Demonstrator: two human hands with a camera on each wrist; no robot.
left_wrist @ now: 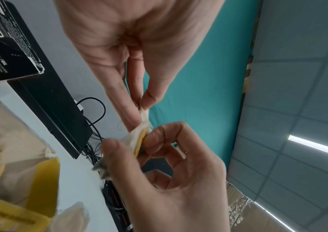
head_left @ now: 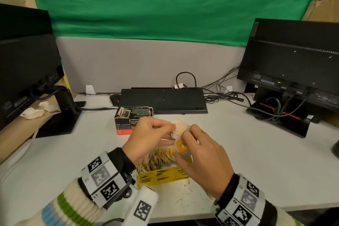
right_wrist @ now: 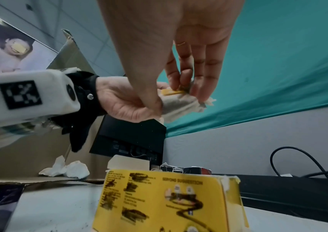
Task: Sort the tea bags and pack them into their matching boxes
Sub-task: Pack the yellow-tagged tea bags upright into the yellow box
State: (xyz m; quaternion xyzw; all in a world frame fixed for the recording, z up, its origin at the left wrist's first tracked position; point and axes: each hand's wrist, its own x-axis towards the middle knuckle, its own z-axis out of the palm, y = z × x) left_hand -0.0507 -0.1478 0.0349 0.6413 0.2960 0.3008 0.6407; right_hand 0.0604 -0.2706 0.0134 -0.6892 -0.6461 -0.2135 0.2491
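Hands (head_left: 176,139) pinch tea bag (head_left: 178,136) above yellow box (head_left: 163,176).

A green cloth (head_left: 146,5) hangs above a grey partition (head_left: 146,64) behind the white desk (head_left: 256,161), flanked by two monitors.

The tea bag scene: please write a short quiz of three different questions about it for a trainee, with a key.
1. True or false: both hands hold the tea bags above the yellow box.
2. Which box stands farther from the person? A) yellow box B) black box
3. Fill in: the tag pinched by the right hand is ____ in colour.

Key:
1. True; the left hand and the right hand both pinch them.
2. B
3. Yellow
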